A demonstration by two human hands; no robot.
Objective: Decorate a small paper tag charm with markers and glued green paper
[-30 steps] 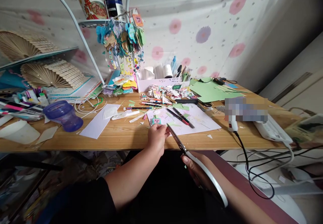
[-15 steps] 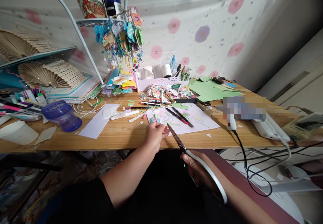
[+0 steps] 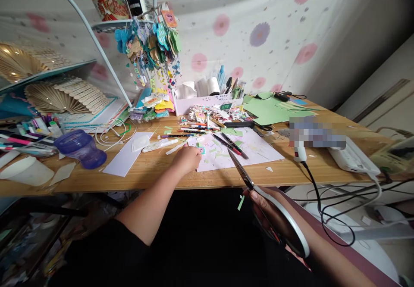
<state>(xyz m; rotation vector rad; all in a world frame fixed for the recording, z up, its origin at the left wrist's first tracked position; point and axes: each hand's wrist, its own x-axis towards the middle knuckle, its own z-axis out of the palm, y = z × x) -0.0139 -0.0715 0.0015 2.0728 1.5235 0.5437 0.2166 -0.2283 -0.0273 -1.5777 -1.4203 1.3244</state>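
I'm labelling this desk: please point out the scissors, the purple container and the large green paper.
Scissors point(image 3: 248, 183), head view: near the pivot.
Purple container point(image 3: 80, 149), head view: its side wall.
Large green paper point(image 3: 273, 111), head view: middle of the sheet.

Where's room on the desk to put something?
Bare wood shows between the narrow pale sheet and left hand. A smaller patch lies between the big paper and black cord. It's crowded around the pens and cutout pile.

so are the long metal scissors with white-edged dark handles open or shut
Shut, or nearly so: the long metal scissors in the right hand show their blades as one narrow taper.
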